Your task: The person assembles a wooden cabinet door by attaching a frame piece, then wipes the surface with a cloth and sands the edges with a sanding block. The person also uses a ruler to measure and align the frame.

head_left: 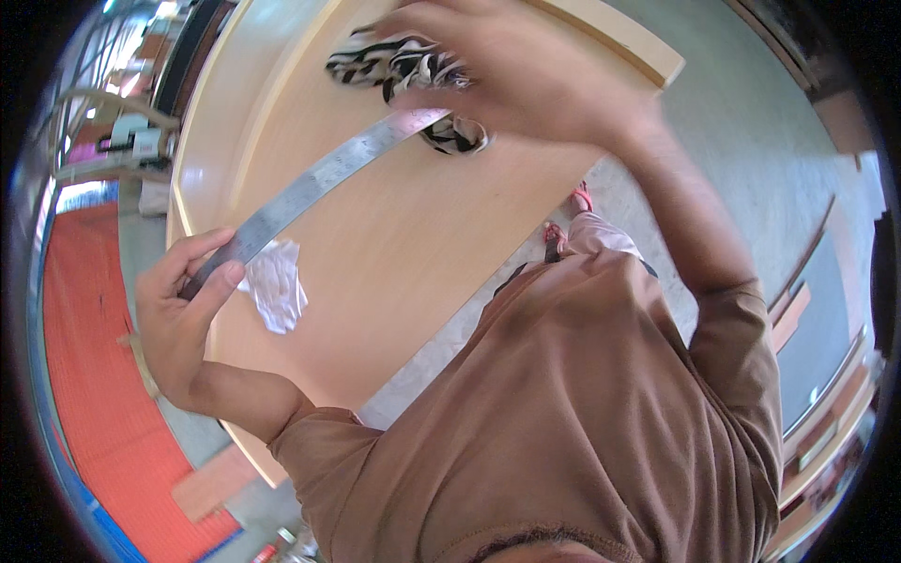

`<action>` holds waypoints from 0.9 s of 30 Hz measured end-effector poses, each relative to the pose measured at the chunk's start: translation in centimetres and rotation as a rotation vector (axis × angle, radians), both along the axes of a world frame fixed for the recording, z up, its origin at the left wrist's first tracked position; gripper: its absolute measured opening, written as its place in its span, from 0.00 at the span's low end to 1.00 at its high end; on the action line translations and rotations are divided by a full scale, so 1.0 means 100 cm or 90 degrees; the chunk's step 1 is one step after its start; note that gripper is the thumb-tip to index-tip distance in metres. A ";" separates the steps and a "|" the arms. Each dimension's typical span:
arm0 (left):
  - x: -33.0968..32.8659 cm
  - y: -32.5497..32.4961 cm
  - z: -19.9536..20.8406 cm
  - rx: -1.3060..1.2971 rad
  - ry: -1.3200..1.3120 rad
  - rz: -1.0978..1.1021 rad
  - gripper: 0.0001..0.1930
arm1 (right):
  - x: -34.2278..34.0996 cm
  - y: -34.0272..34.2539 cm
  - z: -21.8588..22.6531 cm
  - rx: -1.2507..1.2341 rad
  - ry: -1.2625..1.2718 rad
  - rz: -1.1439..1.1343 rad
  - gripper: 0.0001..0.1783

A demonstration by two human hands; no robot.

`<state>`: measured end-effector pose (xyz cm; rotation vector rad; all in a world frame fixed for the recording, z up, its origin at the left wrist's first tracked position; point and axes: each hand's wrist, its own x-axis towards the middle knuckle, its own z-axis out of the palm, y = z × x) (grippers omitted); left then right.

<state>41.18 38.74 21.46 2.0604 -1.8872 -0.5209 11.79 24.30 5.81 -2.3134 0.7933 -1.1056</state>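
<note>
My left hand is closed on the near end of a long flat steel ruler, thumb on one face and fingers behind it. The ruler slants up to the right over a pale wooden panel. At its far end my right hand is smeared by motion, thumb and fingers apart, thumb close to the ruler's tip. Whether they touch is not clear. Beneath the right hand lies a crumpled black-and-white cloth, partly hidden. A crumpled white cloth lies on the panel beside my left hand.
Raised wooden strips edge the panel, one at the far right. On the left floor lies an orange sheet with a wood offcut near it. Boards are stacked at the right. My sandalled foot shows beyond the panel's edge.
</note>
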 end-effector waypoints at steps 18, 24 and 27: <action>0.070 0.154 -0.106 -0.464 0.213 0.448 0.17 | 0.031 0.122 -0.073 -0.161 0.269 0.103 0.35; 0.056 0.204 -0.153 -0.482 0.118 0.591 0.16 | -0.091 0.049 -0.050 -0.160 0.458 -0.207 0.39; 0.058 0.191 -0.178 -0.467 0.116 0.680 0.17 | -0.077 0.035 -0.030 -0.090 0.407 -0.182 0.43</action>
